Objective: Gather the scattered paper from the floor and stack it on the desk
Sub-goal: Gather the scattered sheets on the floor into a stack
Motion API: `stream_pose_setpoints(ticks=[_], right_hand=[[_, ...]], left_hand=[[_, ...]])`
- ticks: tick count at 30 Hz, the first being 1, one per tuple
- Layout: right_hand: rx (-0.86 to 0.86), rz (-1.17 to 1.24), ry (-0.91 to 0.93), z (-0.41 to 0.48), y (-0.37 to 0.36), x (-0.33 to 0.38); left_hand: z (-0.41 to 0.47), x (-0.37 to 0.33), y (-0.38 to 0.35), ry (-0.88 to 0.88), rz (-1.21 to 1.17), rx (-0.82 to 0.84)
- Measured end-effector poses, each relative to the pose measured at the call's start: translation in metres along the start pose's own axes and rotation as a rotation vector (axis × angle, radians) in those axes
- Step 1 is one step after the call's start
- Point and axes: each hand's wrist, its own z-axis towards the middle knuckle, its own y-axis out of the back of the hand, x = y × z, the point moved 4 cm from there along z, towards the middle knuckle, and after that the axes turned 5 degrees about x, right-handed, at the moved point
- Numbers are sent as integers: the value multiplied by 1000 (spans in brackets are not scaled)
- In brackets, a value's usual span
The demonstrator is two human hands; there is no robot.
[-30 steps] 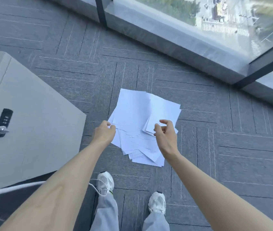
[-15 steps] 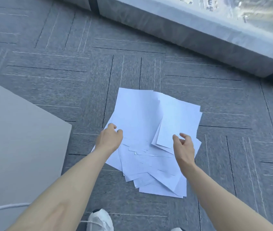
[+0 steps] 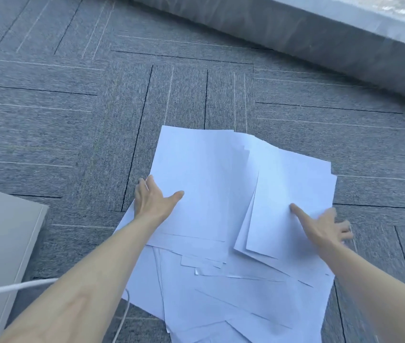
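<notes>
Several white paper sheets (image 3: 221,184) lie in a loose overlapping pile on the grey carpet. My left hand (image 3: 151,199) rests at the pile's left edge, thumb lying on the top sheet and fingers at or under its border. My right hand (image 3: 325,226) is spread at the right edge, thumb pressed on a smaller top sheet (image 3: 290,189), fingers out past the paper's side. Neither hand has lifted a sheet. The desk is not in view.
A pale grey cabinet (image 3: 0,248) stands at the lower left, with a white cable (image 3: 15,287) running across it toward the pile. A raised grey window ledge (image 3: 295,28) runs along the top right. Carpet tiles (image 3: 72,120) surround the pile.
The view has dropped much closer to the floor. Both hands have reached down from above the pile and spread onto its left and right edges.
</notes>
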Motion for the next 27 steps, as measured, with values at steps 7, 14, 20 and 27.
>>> stream_pose_setpoints(ticks=[7,14,20,27], right_hand=[[-13,71,154,-11,10,24],[163,133,222,-15,3,41],[247,342,331,-22,-11,63],[359,371,509,-26,12,83]], left_hand=[[10,2,9,-8,-53,-85],[17,-12,13,67,-223,12],[28,-10,13,137,-198,-10],[28,-9,1,120,-378,49]])
